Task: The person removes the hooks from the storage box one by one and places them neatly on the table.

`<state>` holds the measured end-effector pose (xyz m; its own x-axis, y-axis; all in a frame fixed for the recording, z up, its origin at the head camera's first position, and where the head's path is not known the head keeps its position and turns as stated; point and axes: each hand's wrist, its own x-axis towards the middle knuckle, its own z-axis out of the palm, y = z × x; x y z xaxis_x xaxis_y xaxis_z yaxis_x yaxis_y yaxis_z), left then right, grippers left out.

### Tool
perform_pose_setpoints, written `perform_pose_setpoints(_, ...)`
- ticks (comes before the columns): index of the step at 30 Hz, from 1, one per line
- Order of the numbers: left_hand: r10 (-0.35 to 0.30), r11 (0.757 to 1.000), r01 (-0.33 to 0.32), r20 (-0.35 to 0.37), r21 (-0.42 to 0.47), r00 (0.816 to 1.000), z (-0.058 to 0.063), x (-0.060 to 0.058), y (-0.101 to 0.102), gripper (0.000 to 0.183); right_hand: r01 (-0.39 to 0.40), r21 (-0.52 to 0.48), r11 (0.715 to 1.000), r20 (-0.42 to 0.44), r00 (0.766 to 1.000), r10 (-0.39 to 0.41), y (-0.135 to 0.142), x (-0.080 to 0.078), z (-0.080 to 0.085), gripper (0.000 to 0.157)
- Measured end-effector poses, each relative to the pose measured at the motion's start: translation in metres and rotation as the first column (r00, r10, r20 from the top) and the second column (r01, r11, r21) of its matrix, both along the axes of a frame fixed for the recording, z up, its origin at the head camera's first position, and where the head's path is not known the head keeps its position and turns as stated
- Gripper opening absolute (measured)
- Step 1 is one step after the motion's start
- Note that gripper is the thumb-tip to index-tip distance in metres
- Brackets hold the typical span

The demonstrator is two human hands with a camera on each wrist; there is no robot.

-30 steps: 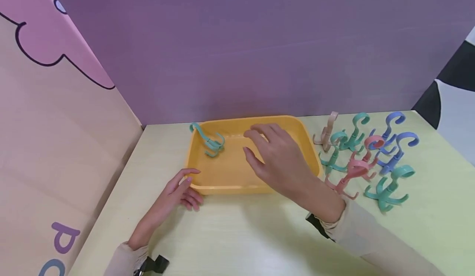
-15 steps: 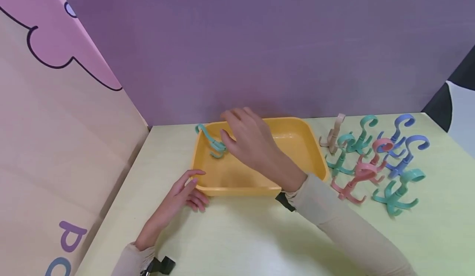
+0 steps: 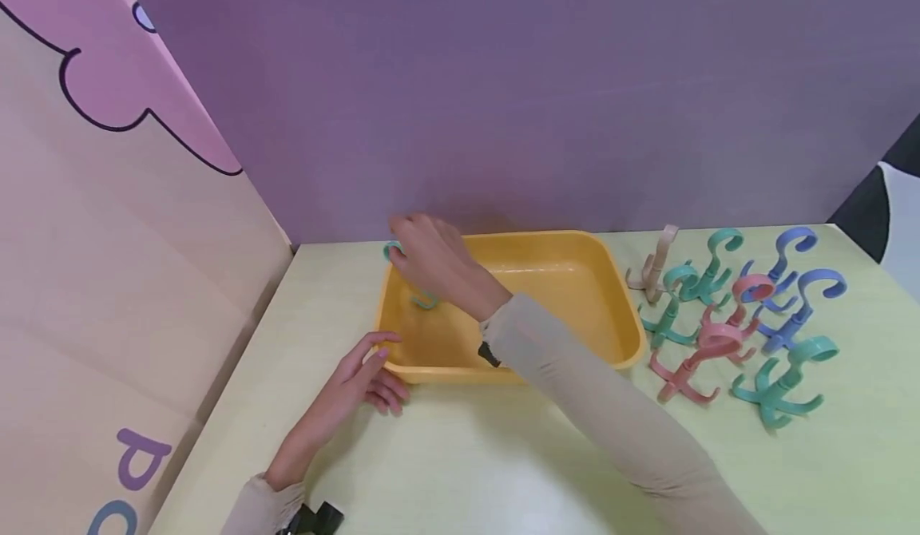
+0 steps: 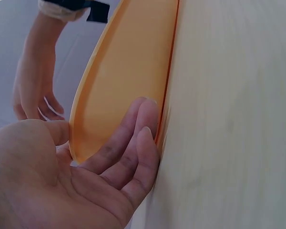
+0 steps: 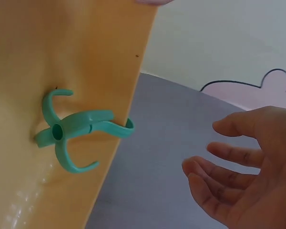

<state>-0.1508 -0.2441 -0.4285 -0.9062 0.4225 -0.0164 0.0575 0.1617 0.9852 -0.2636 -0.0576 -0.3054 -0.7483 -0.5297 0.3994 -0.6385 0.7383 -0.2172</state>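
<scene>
A teal rotating hook hanger lies against the wall of the yellow tray, its curved top hooked over the rim in the right wrist view. My right hand is above the tray's far left corner and covers most of that hanger in the head view. In the right wrist view the right hand has loosely bent fingers, with nothing between them, and a gap separates it from the hanger. My left hand holds the tray's near left corner, index finger over the rim and other fingers along the outside.
Several hook hangers stand right of the tray: a beige one, teal ones, pink ones and blue ones. A purple panel rises behind the table, and a pale printed panel borders the left.
My right hand has moved left across the tray, from above its middle to over the teal hanger. My left hand stays at the near left corner. The head view has shifted slightly.
</scene>
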Motion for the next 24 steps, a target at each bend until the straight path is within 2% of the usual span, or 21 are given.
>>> perform_pose_setpoints(3,-0.005,1.000,0.005,-0.011,0.003,1.000,0.001,0.000,0.003,0.045,-0.018,-0.013,1.000,0.077,0.997,0.019,-0.004,-0.013,-0.003,0.016)
perform_pose_setpoints(9,-0.008,1.000,0.008,-0.004,0.001,1.000,0.004,0.000,0.011,0.044,-0.011,0.008,1.000,0.202,0.979,0.009,-0.006,-0.040,-0.015,0.005)
perform_pose_setpoints(14,0.025,1.000,-0.025,0.006,-0.006,1.000,0.007,0.006,0.011,0.044,-0.109,0.031,0.994,0.273,0.957,0.096,-0.016,-0.052,-0.031,0.027)
perform_pose_setpoints(16,0.035,0.999,-0.035,0.012,0.002,0.999,0.007,0.009,0.010,0.043,-0.134,0.033,0.990,0.287,0.950,0.119,-0.022,-0.055,-0.037,0.028)
perform_pose_setpoints(18,0.037,0.999,-0.037,0.014,0.010,0.999,0.007,0.011,0.011,0.044,-0.127,0.048,0.991,0.287,0.952,0.108,-0.027,-0.058,-0.042,0.026)
perform_pose_setpoints(24,0.037,0.999,-0.037,0.012,0.023,0.999,0.005,0.011,0.016,0.042,-0.041,0.071,0.997,0.246,0.969,0.022,-0.034,-0.065,-0.047,0.026)
